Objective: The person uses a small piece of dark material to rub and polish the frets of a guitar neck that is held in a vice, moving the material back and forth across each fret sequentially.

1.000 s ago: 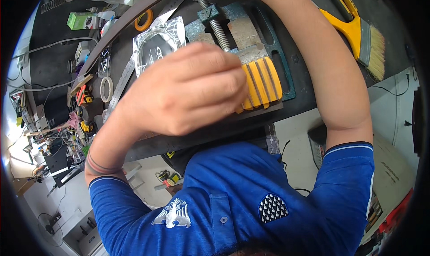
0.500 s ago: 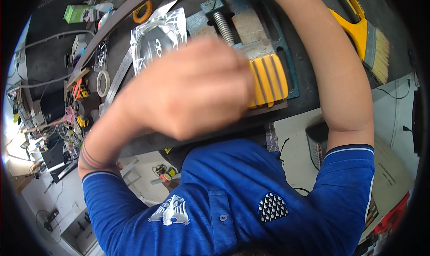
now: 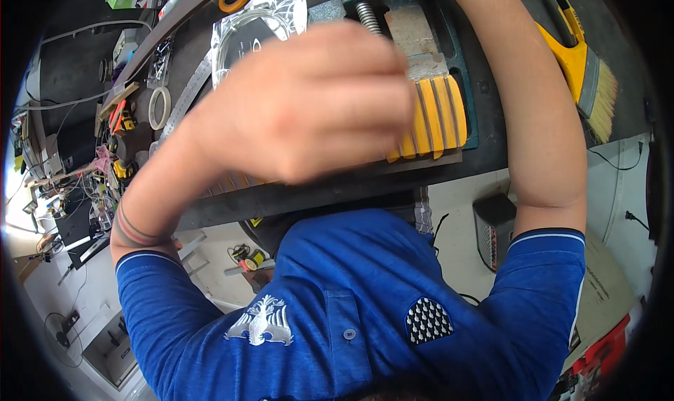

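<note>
My left hand (image 3: 309,106) is closed and smeared by motion, its curled fingers over the left part of a yellow block with grey strips (image 3: 442,116). What it holds, if anything, is hidden. The block sits at the near end of a teal metal vise (image 3: 411,29) with a threaded screw (image 3: 365,15). My hand covers part of a clear packet (image 3: 249,32) holding a coiled cable. My right forearm (image 3: 540,127) runs up along the vise's right side, and its hand is beyond the top edge.
A yellow-handled brush (image 3: 593,99) lies right of my forearm. On the left are a steel ruler (image 3: 186,99), tape rolls (image 3: 159,108), cables and tools along a long dark strip (image 3: 158,36). The bench's front edge crosses below my hands; a dark perforated box (image 3: 491,232) stands underneath.
The whole bench has shifted upward in the view, and the vise slightly rightward. My left hand remains curled over the block, blurred as it moves. My right arm stays beside the vise.
</note>
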Demonstrator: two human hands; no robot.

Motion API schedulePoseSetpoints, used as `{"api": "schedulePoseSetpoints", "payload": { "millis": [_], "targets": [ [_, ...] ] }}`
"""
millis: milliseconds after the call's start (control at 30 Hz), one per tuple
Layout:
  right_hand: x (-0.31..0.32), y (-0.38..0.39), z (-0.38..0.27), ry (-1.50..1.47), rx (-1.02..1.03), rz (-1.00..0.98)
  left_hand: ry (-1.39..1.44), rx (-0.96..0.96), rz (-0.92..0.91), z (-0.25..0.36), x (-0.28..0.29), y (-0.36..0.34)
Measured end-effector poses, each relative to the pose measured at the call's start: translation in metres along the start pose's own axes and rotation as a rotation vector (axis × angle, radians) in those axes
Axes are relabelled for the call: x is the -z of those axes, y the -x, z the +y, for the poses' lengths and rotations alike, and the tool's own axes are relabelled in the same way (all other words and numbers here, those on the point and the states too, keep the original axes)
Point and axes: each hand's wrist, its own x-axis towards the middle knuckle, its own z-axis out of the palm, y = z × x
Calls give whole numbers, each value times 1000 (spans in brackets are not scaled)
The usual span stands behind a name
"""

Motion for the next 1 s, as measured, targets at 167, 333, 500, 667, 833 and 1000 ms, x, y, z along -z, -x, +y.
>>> {"api": "schedulePoseSetpoints", "payload": {
  "millis": [167,333,500,667,833,1000],
  "targets": [
    [-6,-2,4,18,42,29,87,-9,77,16,-17,3],
    [-5,0,6,81,81,37,62,-29,54,15,-14,4],
    [-4,0,1,70,42,4,-57,-11,-13,1,0,3],
    [-4,-1,-2,60,59,2,99,-7,108,23,-16,5],
    [-5,-1,5,112,129,27,147,12,63,23,-11,-1],
    [-5,1,-4,108,3,-27,-109,14,12,-2,-2,8]
  ]
}}
